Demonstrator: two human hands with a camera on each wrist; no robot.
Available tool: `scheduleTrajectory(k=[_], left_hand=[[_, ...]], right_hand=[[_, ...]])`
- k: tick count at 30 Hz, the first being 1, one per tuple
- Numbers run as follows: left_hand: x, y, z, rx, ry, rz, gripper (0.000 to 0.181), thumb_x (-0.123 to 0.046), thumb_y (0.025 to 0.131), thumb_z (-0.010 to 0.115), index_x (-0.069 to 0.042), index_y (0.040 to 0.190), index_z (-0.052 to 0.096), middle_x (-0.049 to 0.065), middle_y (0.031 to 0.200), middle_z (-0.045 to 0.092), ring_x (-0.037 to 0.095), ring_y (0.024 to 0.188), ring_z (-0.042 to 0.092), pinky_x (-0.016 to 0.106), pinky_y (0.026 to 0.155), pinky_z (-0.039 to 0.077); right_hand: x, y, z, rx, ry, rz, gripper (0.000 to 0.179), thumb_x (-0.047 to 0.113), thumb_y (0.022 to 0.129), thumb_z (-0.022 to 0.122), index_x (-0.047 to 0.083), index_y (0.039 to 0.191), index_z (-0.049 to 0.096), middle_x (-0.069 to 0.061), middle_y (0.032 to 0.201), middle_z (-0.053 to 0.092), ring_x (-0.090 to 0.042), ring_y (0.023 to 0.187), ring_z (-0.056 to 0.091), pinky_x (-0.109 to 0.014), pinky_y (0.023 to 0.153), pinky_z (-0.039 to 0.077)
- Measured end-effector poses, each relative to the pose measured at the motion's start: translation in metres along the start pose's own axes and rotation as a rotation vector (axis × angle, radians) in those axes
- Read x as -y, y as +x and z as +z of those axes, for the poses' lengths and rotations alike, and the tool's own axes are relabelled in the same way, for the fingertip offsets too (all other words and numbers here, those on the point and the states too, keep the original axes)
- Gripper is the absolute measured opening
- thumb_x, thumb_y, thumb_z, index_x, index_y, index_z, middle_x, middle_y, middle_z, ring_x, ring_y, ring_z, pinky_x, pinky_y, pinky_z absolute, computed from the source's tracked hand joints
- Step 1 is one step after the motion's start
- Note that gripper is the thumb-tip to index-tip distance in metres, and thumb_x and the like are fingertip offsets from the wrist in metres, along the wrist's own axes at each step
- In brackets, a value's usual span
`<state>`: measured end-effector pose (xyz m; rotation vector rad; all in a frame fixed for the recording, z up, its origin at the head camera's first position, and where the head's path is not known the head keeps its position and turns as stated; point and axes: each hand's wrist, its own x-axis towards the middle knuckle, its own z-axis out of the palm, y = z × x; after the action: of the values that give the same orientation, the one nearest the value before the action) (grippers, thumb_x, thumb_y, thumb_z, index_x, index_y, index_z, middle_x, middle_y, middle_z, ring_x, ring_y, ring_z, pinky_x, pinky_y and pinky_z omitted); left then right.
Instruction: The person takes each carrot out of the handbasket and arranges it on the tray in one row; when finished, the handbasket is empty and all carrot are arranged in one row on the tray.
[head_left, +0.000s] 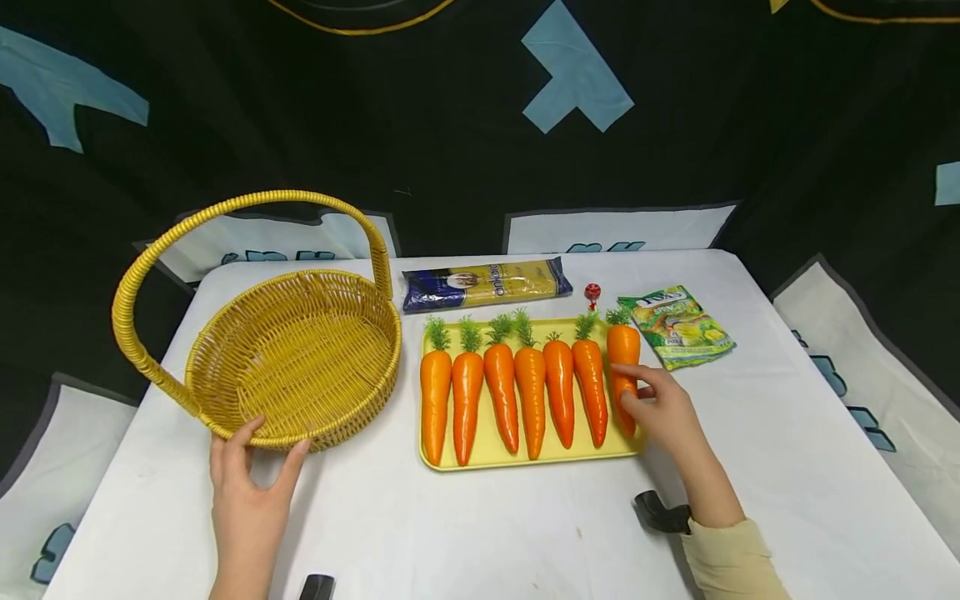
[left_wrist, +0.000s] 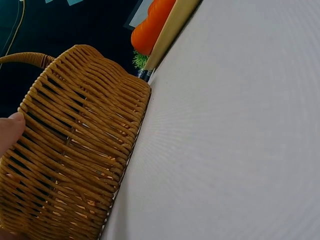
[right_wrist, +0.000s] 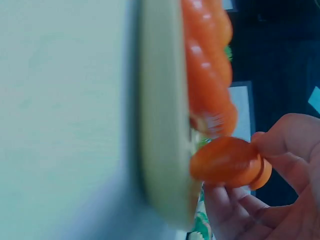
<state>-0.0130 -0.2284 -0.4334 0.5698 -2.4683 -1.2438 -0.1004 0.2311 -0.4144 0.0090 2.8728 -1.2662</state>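
A yellow wicker basket (head_left: 300, 358) with a tall arched handle stands on the left of the table. My left hand (head_left: 251, 487) holds its near rim; in the left wrist view a fingertip (left_wrist: 15, 125) lies against the woven side (left_wrist: 75, 135). Several orange carrots (head_left: 530, 392) with green tops lie in a row on a yellow tray (head_left: 480, 460). At the tray's right end my right hand (head_left: 663, 408) pinches the rightmost carrot (head_left: 624, 346) along its lower half. Thumb and fingers sit on opposite sides of this carrot (right_wrist: 227, 162) in the right wrist view.
Behind the tray lies a blue and gold pasta packet (head_left: 487, 285). A small red lollipop (head_left: 592, 292) and a green packet (head_left: 677, 325) are at the back right. White cloth covers the table (head_left: 480, 533), and a dark curtain (head_left: 450, 150) hangs behind it.
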Motion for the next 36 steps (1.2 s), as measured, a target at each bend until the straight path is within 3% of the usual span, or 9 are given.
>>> scheduleTrajectory(k=[6,13,22,29,36], left_hand=[[0.002,0.0,0.004,0.007,-0.019,-0.027,0.068,-0.034,0.089,0.07,-0.015,0.145,0.036,0.001,0.157,0.013,0.032,0.141,0.022,0.05,0.113,0.028],[0.003,0.003,0.005,0.0,-0.015,-0.01,0.067,-0.033,0.089,0.071,-0.015,0.144,0.037,0.002,0.156,0.014,0.033,0.14,0.025,0.051,0.112,0.028],[0.005,0.006,0.005,-0.008,-0.025,-0.011,0.067,-0.032,0.089,0.071,-0.014,0.143,0.038,0.002,0.158,0.011,0.037,0.139,0.025,0.054,0.111,0.029],[0.011,0.012,0.005,-0.019,-0.045,0.009,0.066,-0.03,0.088,0.072,-0.014,0.143,0.039,0.003,0.157,0.014,0.036,0.14,0.025,0.052,0.113,0.027],[0.009,0.02,0.004,0.024,-0.011,-0.016,0.07,-0.037,0.09,0.068,-0.012,0.146,0.035,0.006,0.158,0.009,0.038,0.14,0.023,0.054,0.111,0.029]], right_hand=[[0.002,0.001,0.009,-0.019,-0.165,0.014,0.039,0.008,0.087,0.057,0.005,0.126,0.062,-0.024,0.12,0.054,-0.034,0.092,0.055,-0.047,0.078,0.051],[0.008,0.004,0.019,-0.03,-0.309,-0.002,0.038,0.008,0.088,0.056,0.003,0.125,0.063,-0.026,0.112,0.055,-0.037,0.09,0.057,-0.052,0.078,0.051],[0.018,0.008,0.026,-0.017,-0.501,-0.061,0.036,0.008,0.088,0.055,0.002,0.123,0.064,-0.025,0.104,0.059,-0.039,0.085,0.058,-0.053,0.073,0.052],[0.017,0.011,0.031,-0.029,-0.457,-0.087,0.033,0.007,0.09,0.056,0.001,0.122,0.064,-0.027,0.108,0.06,-0.043,0.094,0.059,-0.056,0.081,0.051],[0.016,0.012,0.03,-0.076,-0.373,-0.076,0.033,0.011,0.091,0.06,0.001,0.122,0.063,-0.026,0.116,0.058,-0.044,0.104,0.057,-0.058,0.09,0.048]])
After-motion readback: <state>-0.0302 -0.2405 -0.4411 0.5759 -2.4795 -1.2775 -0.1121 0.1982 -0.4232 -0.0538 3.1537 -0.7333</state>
